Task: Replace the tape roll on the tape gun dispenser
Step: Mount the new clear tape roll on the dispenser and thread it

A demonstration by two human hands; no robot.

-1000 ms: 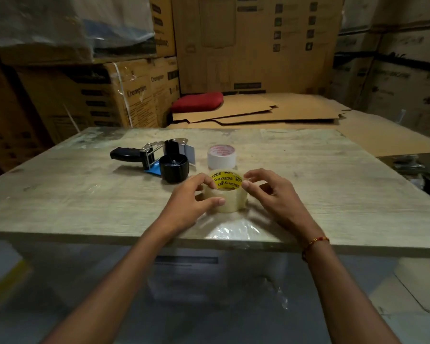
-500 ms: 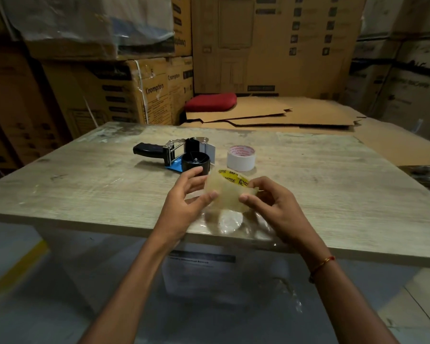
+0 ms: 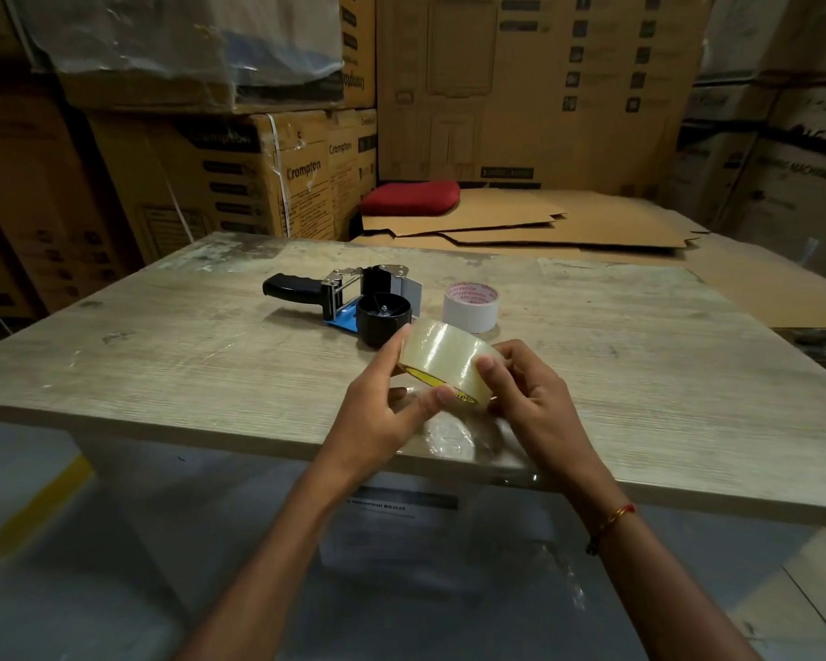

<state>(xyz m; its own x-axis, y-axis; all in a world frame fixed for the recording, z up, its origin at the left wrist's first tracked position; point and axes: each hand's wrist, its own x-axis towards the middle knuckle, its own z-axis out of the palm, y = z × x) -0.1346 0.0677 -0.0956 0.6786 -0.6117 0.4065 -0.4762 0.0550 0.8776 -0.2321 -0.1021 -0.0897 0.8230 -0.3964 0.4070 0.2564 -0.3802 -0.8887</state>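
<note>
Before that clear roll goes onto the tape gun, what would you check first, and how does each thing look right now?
1. Clear tape roll held firmly: ok, the left hand and the right hand both grip it above the table.
2. Tape gun within reach: ok, it lies on its side just beyond the hands.
3. Black hub free of an old roll: ok, it looks bare.
4. Loose end of the tape found: cannot tell.
5. White roll out of the way: ok, it stands apart, to the right of the gun.
</note>
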